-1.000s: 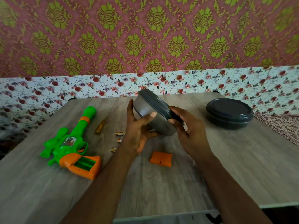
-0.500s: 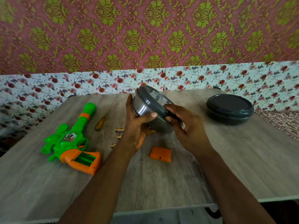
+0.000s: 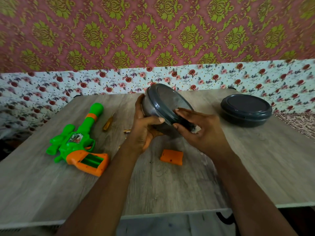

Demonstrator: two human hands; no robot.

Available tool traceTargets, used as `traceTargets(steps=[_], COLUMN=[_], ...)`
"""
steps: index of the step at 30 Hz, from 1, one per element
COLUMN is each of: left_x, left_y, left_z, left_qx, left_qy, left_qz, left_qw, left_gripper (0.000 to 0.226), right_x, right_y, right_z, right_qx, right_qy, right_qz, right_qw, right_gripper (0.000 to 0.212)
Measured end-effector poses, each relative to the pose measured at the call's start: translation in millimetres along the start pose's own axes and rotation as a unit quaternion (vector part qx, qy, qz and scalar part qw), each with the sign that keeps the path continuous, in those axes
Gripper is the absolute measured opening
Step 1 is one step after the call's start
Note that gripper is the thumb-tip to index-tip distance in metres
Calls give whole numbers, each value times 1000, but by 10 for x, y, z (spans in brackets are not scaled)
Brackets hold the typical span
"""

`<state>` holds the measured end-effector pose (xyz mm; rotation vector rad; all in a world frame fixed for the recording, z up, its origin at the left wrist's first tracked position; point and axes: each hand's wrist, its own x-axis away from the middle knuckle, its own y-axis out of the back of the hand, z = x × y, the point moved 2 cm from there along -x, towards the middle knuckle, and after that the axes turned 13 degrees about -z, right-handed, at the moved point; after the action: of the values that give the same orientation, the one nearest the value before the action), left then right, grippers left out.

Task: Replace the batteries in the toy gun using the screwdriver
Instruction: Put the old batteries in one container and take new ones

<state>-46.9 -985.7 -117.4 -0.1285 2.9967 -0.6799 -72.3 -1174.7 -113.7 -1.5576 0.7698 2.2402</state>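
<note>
A green and orange toy gun (image 3: pixel 77 142) lies at the left of the table, its grip's battery bay uncovered. The orange battery cover (image 3: pixel 171 157) lies near the middle, below my hands. A yellow-handled screwdriver (image 3: pixel 107 124) rests beyond the gun, and a small brass-coloured battery (image 3: pixel 127 131) shows just left of my left wrist. Above the table I hold a tilted steel container (image 3: pixel 150 108) with a dark grey lid (image 3: pixel 166 101). My left hand (image 3: pixel 144 126) cups its body. My right hand (image 3: pixel 199 132) has its fingertips on the lid's lower rim.
A second round dark grey lidded container (image 3: pixel 246 110) sits at the back right of the wooden table (image 3: pixel 255 167). A floral wall runs close behind the table's far edge. The near edge is just below my forearms.
The container stays tilted between both hands and has shifted only slightly. My right fingers have slid along the lid's lower rim. The head view moved a little.
</note>
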Motion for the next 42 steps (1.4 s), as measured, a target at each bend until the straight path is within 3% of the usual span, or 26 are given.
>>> traceTargets(steps=[8, 13, 22, 33, 42], left_x=[-1, -3, -5, 29, 59], left_y=[27, 21, 32, -45, -88], left_z=[-18, 14, 12, 33, -3], left_qx=[-25, -26, -39, -61, -56], left_qy=[-11, -12, -17, -55, -118], left_qz=[10, 24, 47, 4, 19], left_qw=[1000, 999, 998, 997, 991], left_gripper=[102, 99, 99, 96, 89], right_x=[-51, -70, -15, 37, 66], right_y=[-27, -36, -57, -148, -201], right_z=[6, 70, 63, 51, 96], right_qx=[25, 101, 141, 196, 204], right_qy=[-8, 50, 111, 157, 181], right_qz=[26, 26, -4, -17, -49], right_qw=[999, 993, 984, 968, 961], right_gripper=[45, 41, 41, 41, 42])
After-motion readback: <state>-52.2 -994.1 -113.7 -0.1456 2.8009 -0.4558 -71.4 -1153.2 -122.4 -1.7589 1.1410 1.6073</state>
